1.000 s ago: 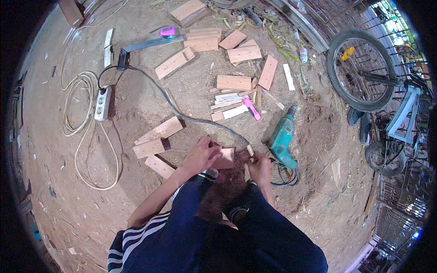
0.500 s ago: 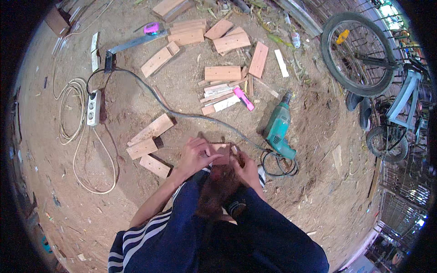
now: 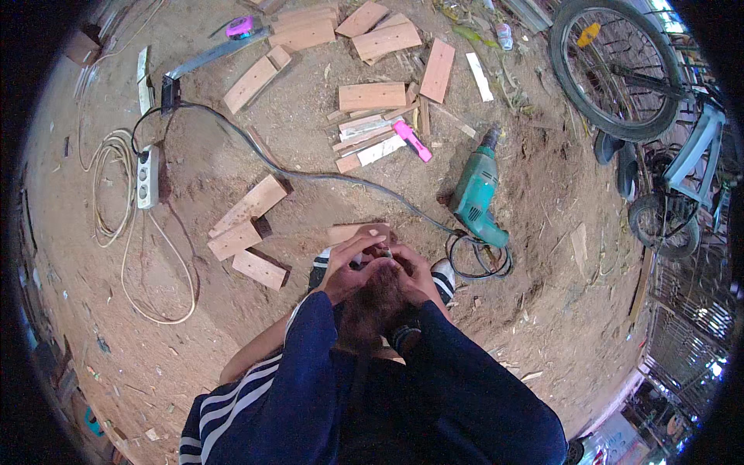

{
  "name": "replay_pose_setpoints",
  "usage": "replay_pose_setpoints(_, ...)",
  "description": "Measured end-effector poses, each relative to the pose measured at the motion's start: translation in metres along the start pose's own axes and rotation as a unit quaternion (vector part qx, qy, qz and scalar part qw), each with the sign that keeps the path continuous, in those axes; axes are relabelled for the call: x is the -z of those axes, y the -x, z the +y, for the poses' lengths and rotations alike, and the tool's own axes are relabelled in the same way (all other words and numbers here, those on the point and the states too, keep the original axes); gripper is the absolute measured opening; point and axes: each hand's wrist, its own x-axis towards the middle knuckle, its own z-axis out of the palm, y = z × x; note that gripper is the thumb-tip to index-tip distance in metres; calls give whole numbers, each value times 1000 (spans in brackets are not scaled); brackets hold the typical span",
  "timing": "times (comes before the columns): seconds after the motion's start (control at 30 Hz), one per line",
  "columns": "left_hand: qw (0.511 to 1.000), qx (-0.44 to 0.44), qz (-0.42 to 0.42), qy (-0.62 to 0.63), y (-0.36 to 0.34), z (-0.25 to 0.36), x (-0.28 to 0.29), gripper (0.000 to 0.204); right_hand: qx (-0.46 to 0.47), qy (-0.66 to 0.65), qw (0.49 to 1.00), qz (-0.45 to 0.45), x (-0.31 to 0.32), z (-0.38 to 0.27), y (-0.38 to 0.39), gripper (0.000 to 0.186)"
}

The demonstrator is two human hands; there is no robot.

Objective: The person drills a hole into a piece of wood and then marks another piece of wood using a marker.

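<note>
Left hand (image 3: 346,271) and right hand (image 3: 415,277) have moved close together, fingers curled (if they pinch something, I can't tell); one wood block (image 3: 343,232) lies on the dirt (image 3: 535,341) just past them.

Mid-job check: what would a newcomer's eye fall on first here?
Probably the teal drill, lying on the dirt floor to the right of the right hand. Next, likely the bright pink tool at the right end of the wood strips, and the large black tyre at the upper right.
</note>
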Motion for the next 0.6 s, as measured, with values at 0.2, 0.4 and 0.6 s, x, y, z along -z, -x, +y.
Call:
replay_pose_setpoints(0.2,990,-80,60,-104,2,-7,-1,42,-39,-24,999,-23,-5,1,4,21)
replay_pose_setpoints(0.4,993,-89,53,-63,10,1,-5,33,-50,-85,995,-24,3,8,12,23)
replay_pose_setpoints(0.6,994,-56,27,-93,17,-8,-2,36,-59,21,995,-78,4,3,15,28)
